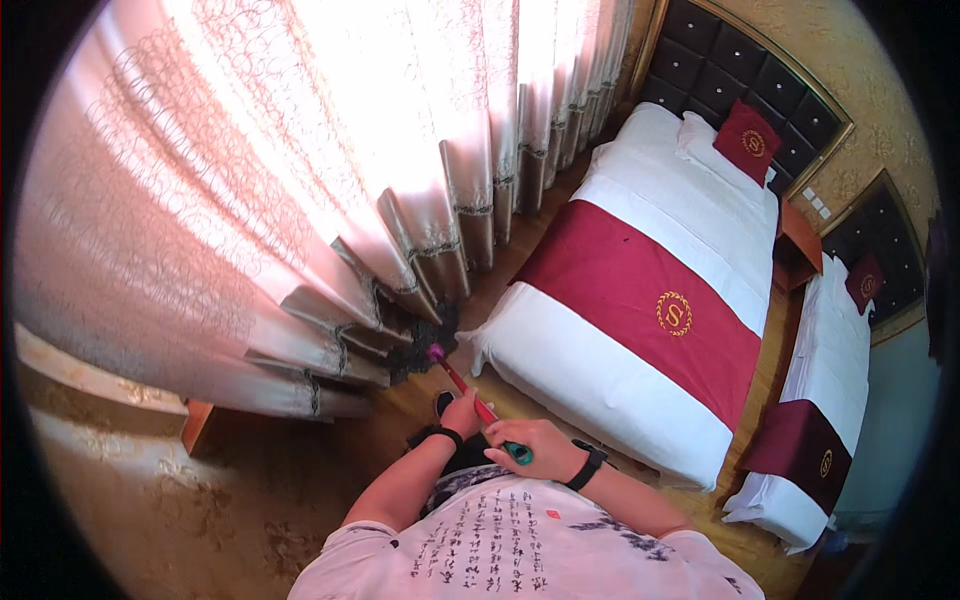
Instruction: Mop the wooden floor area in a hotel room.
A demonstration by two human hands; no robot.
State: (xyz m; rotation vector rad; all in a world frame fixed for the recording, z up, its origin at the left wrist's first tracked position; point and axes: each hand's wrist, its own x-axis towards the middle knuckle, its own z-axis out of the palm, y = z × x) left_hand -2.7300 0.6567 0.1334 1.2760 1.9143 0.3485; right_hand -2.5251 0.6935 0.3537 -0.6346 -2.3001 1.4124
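A mop with a red handle (pixel 458 381) slants away from my body towards the foot of the curtains. My left hand (pixel 463 414) is wrapped around the middle of the visible shaft, a black band on its wrist. Close to the green end cap (pixel 519 453), my right hand (pixel 537 445) grips the upper end; a dark watch or band circles that wrist. Past a purple joint (pixel 436 352), the dark grey mop head (pixel 414 355) lies spread on the wooden floor, against the hem of the long patterned curtains (pixel 352 262). The folds may hide part of it.
A bed (pixel 637 300) with white linen and a red runner stands close on the right. Beyond it are a wooden nightstand (pixel 796 244) and a second bed (pixel 814 382). A wooden piece (pixel 196 427) projects at lower left, below the curtain. One dark shoe (pixel 444 403) shows beside my left hand.
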